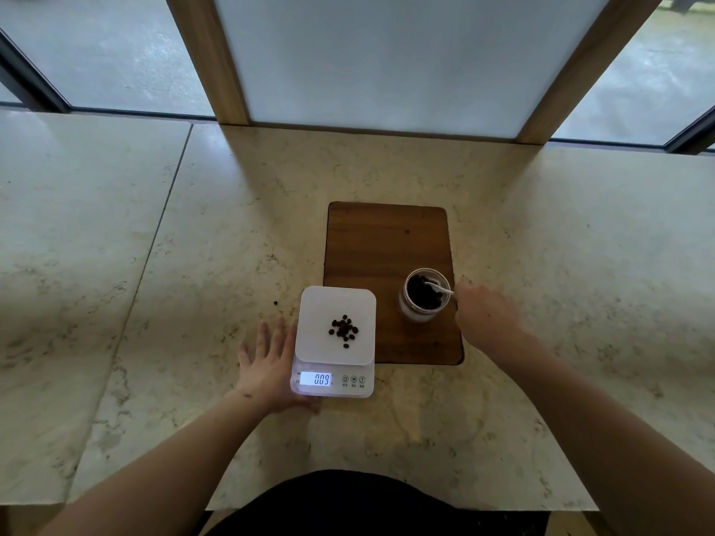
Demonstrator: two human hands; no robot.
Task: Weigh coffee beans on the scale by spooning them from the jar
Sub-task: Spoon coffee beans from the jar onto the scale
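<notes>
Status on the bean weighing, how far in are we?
Partly done: a small pile of coffee beans already sits on the scale, whose display appears to read 009. In hand: the right hand holds the white spoon dipped into the open jar; the left hand lies flat beside the scale. Left: further scoops, probably; no target shows. One stray bean lies on the counter.

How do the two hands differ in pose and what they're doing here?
The left hand lies flat and open beside the scale, holding nothing; the right hand is closed on the white spoon, which dips into the jar. The left is on the counter; the right is beside the jar.
</notes>
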